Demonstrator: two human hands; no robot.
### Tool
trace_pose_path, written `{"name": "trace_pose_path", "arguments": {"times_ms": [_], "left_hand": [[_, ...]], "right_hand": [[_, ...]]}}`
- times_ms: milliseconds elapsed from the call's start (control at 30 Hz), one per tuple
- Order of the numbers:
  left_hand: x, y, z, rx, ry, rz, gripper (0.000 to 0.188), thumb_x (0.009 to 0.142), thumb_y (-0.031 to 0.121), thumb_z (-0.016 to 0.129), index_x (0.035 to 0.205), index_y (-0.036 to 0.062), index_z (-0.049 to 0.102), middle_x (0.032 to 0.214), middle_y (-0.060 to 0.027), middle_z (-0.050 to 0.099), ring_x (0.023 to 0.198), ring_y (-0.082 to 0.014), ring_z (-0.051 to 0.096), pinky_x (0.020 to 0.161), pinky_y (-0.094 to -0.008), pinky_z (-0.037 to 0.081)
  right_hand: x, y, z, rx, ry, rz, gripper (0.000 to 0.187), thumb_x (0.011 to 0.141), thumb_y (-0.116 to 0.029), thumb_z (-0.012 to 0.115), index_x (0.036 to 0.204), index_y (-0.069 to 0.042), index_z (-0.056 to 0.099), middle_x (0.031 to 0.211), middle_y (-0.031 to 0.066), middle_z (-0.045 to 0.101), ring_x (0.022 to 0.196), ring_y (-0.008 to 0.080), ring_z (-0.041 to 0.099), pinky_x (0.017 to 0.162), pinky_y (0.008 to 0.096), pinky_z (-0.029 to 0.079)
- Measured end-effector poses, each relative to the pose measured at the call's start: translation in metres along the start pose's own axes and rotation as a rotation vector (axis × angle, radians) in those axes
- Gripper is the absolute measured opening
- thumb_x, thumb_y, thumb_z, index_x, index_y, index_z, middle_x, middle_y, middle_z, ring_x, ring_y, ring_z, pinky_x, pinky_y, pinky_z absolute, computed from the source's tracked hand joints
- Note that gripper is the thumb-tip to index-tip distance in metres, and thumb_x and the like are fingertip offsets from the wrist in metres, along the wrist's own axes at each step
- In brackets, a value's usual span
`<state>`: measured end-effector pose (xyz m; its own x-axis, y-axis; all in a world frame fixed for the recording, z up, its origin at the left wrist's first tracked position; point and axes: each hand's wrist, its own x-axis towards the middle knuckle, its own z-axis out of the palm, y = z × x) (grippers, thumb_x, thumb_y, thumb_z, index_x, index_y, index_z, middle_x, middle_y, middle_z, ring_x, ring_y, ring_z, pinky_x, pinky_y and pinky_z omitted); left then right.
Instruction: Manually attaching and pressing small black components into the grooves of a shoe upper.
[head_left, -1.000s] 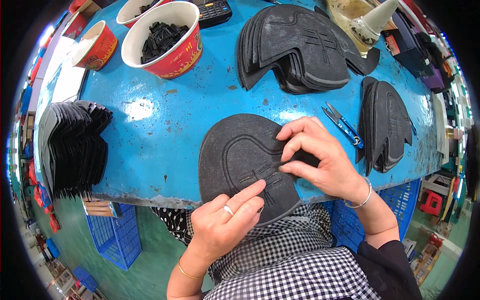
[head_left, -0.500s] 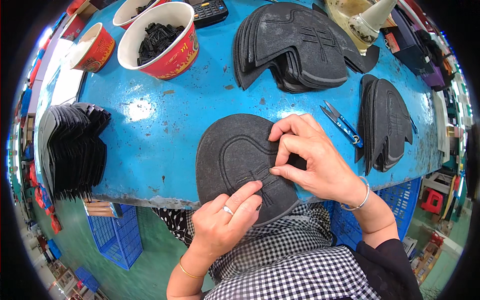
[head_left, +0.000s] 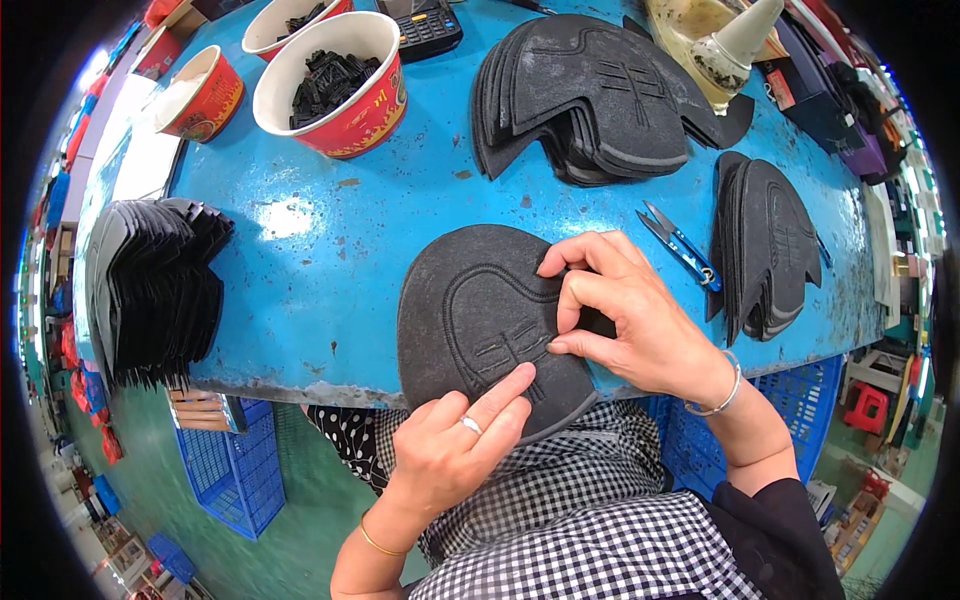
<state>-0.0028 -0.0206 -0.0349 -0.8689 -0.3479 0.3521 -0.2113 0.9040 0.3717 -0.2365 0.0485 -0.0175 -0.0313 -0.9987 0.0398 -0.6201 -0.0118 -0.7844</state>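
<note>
A black, felt-like shoe upper, with a curved raised seam and short crossing lines, lies at the table's front edge. Its near end juts over the checked cloth on my lap. My left hand grips that near edge, its forefinger pressed on the crossing lines and the thumb hidden. My right hand is closed at the upper's right side, thumb and forefinger pinched near the crossing lines. Another right fingertip rests on the seam. Whether a small piece sits in that pinch cannot be made out.
Stacks of similar uppers stand at the back and right, near blue thread snips. More black pieces are bunched at left. A red-white tub holds small black parts. Blue crates stand below the table.
The view has shifted slightly. My left forefinger has slid a little to the right across the upper, uncovering more of its crossing lines. My right hand keeps almost the same pinch.
</note>
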Motion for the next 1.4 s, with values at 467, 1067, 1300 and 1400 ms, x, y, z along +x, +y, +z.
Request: {"name": "trace_pose_path", "arguments": {"times_ms": [467, 1067, 1300, 1400], "left_hand": [[-0.020, -0.021, -0.003, -0.426, 0.246, -0.379, 0.018, 0.075, -0.008, 0.071, 0.087, 0.0048, 0.066, 0.097, -0.0037, 0.076, 0.047, -0.0034, 0.043, 0.042, -0.0197, 0.033], [-0.008, -0.045, -0.002, -0.712, 0.364, -0.546, 0.006, 0.094, -0.004, 0.058, 0.093, 0.0017, 0.061, 0.084, -0.0038, 0.072, 0.054, -0.0001, 0.041, 0.048, -0.0192, 0.032], [-0.007, -0.048, -0.003, -0.696, 0.321, -0.537, 0.007, 0.093, -0.005, 0.059, 0.093, 0.0016, 0.062, 0.080, -0.0021, 0.071, 0.054, 0.0010, 0.039, 0.049, -0.0187, 0.030], [-0.006, -0.046, -0.002, -0.668, 0.333, -0.535, 0.007, 0.093, -0.005, 0.058, 0.093, 0.0016, 0.061, 0.079, -0.0010, 0.069, 0.054, 0.0011, 0.038, 0.049, -0.0184, 0.029]], "right_hand": [[-0.006, -0.009, -0.027, 0.440, -0.134, 0.522, 0.048, 0.098, -0.024, 0.064, 0.135, 0.002, 0.048, 0.095, 0.0107, 0.070, 0.073, 0.0129, 0.068, 0.060, 0.0269, 0.054], [0.050, 0.074, -0.161, 0.675, 0.415, 0.334, 0.030, 0.102, -0.020, 0.057, 0.127, -0.005, 0.052, 0.095, 0.0021, 0.065, 0.069, 0.0068, 0.063, 0.057, 0.0205, 0.055], [0.060, 0.076, -0.155, 0.192, 0.345, 0.462, 0.035, 0.102, -0.028, 0.059, 0.125, -0.003, 0.057, 0.089, 0.0030, 0.066, 0.070, 0.0076, 0.061, 0.061, 0.0226, 0.052], [0.056, 0.097, -0.157, -0.415, 0.432, 0.117, 0.037, 0.098, -0.030, 0.063, 0.121, -0.001, 0.059, 0.098, 0.0160, 0.070, 0.081, 0.0278, 0.068, 0.074, 0.0355, 0.054]]}}
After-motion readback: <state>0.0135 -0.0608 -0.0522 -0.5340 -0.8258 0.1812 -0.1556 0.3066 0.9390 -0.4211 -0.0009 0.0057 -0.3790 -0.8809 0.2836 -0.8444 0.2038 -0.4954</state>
